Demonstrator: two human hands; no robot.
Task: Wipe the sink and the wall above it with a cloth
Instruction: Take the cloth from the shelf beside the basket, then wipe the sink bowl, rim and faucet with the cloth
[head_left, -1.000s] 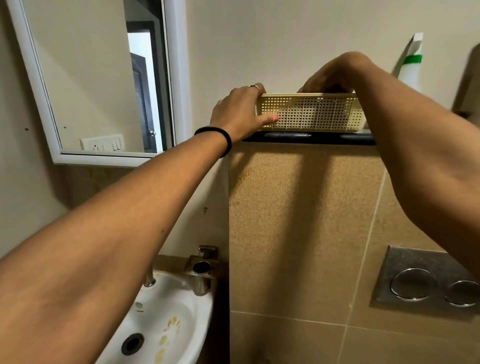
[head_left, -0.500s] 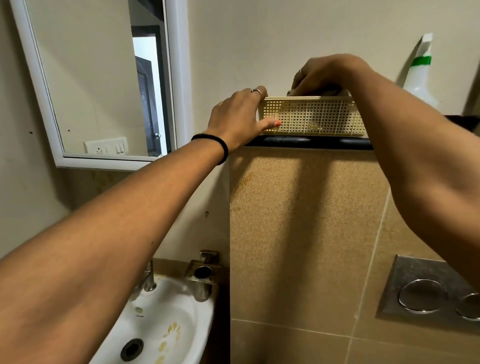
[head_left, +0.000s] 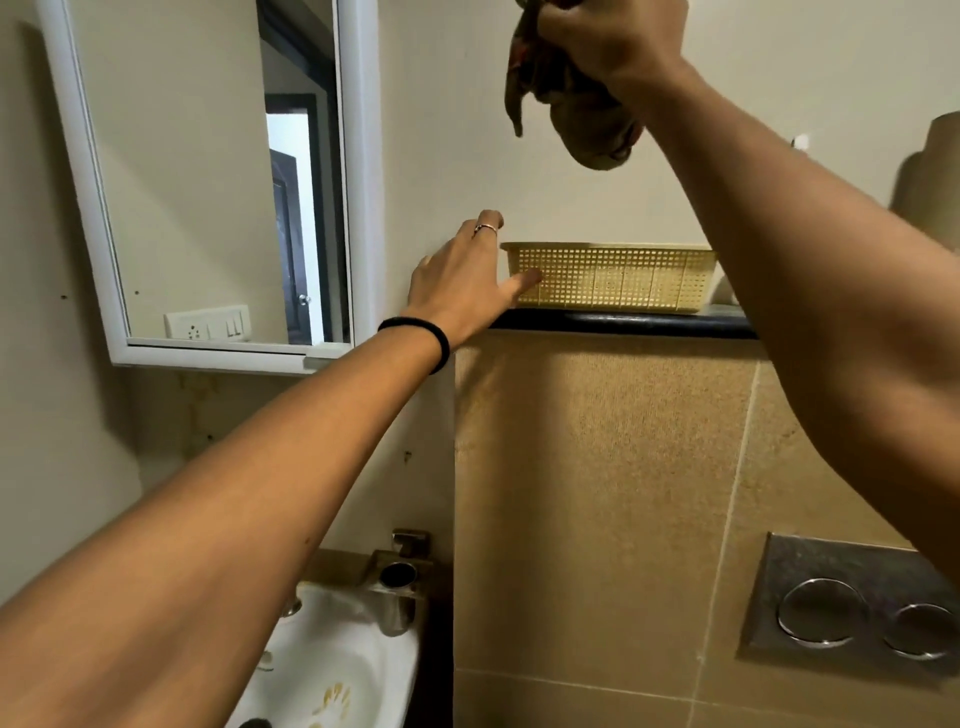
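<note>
The right hand (head_left: 608, 41), at 12 o'clock high against the beige wall (head_left: 447, 104), has its fingers clenched around a bunched brownish patterned cloth (head_left: 576, 119) that dangles below the fist. The left hand (head_left: 462, 286) is spread open, thumb touching the front of the cream perforated plastic basket (head_left: 623, 280), which sits on the black stone shelf (head_left: 623, 322). The white ceramic sink (head_left: 332, 670) lies at 7 o'clock, below the white-framed mirror (head_left: 208, 182).
</note>
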